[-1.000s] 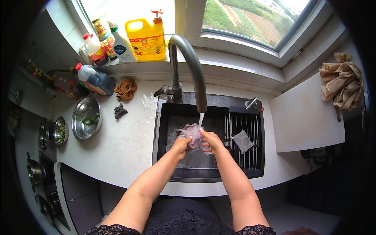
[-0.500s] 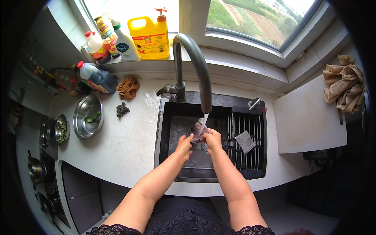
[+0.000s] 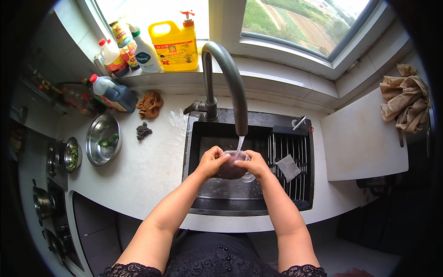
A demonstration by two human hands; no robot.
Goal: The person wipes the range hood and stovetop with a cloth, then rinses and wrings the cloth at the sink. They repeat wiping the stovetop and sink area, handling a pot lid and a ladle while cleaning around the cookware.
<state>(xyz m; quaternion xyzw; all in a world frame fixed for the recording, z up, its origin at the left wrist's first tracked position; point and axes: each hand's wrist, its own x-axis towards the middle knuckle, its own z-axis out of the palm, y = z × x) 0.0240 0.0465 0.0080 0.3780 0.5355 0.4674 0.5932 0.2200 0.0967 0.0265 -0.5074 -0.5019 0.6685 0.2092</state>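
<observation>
Over the dark sink, my left hand and my right hand hold a thin, see-through purplish pouch by its upper rim. Both sets of fingers are closed, thumbs pressed on the near side of the rim. The pouch is spread wide and sags between the hands; whether it is mesh or plastic I cannot tell. Water runs from the curved grey faucet into its mouth. Beneath it, the drain is partly hidden.
A rack with a grey pad covers the sink's right side. To the left are a steel bowl with a green vegetable, a scrubber and a brown cloth. Bottles and a yellow jug line the sill. A white board leans at right.
The bunched purplish pouch has been spread open under the running water. My left hand has moved left and up, and both hands now grip the rim on opposite sides.
</observation>
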